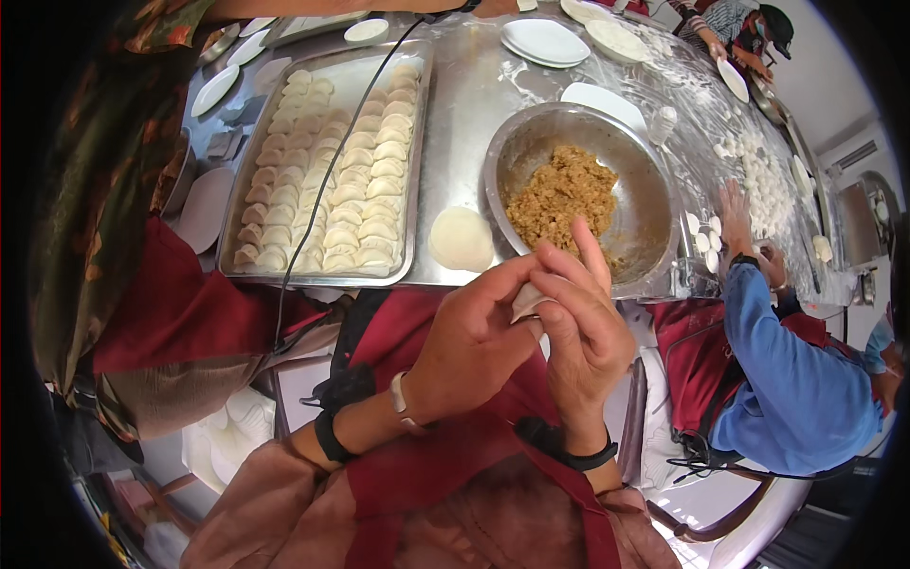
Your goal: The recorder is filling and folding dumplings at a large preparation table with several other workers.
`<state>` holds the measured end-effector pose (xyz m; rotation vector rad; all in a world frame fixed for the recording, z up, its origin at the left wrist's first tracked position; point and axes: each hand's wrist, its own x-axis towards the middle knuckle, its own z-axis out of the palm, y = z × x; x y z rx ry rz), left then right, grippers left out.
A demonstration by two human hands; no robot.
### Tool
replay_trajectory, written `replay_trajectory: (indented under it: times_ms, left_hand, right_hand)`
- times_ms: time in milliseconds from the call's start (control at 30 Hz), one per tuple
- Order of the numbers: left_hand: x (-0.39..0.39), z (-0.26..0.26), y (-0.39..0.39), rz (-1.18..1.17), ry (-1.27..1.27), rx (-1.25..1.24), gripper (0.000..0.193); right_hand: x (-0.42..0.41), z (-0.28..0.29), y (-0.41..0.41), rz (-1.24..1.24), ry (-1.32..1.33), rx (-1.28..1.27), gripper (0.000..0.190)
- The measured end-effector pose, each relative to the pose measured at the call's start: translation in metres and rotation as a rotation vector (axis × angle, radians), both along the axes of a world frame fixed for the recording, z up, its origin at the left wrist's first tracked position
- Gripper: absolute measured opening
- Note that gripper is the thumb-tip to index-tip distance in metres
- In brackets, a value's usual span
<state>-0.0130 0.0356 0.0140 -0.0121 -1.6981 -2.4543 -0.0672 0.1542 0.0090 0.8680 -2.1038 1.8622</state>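
A folded dumpling (532, 301) is pinched between the fingers of my left hand (473, 348) and my right hand (586, 334), just in front of the table edge. The fingers cover most of it, so only a pale dough corner shows. Beyond my fingertips stands a wide steel bowl (650, 213) holding brown minced filling (565, 192). Round dough wrappers (461, 240) lie on the table left of the bowl, seemingly in a stack. Farther left, a metal tray (421, 128) carries rows of shaped dumplings (341, 192).
A black cable (328, 167) hangs across the tray. White plates (544, 41) sit on the steel table (462, 107). At right, a co-worker in a blue sleeve (782, 384) has a hand (735, 213) near floured dough pieces (764, 185). Another person (739, 35) works at the far side.
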Motion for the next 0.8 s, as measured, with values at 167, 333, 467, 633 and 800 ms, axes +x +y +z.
replay_trajectory:
  times_ms: [167,333,467,633,800]
  left_hand:
    - [0.000,0.011,-0.016,-0.239,-0.117,-0.049,0.053]
    - [0.005,0.012,-0.015,-0.264,-0.187,0.476,0.056]
    - [0.000,0.013,-0.012,-0.244,-0.204,0.541,0.053]
    - [-0.005,0.012,-0.009,-0.268,-0.248,0.626,0.047]
    - [-0.006,0.008,-0.013,-0.288,-0.229,0.270,0.046]
  right_hand:
    - [-0.008,-0.004,0.008,0.086,0.087,0.160,0.040]
    - [-0.004,-0.004,0.000,0.008,0.053,0.074,0.043]
    - [-0.008,-0.011,0.003,0.047,0.102,0.218,0.049]
    - [-0.011,-0.017,0.007,-0.131,0.267,0.377,0.053]
    - [-0.008,-0.011,0.013,-0.110,0.259,0.331,0.048]
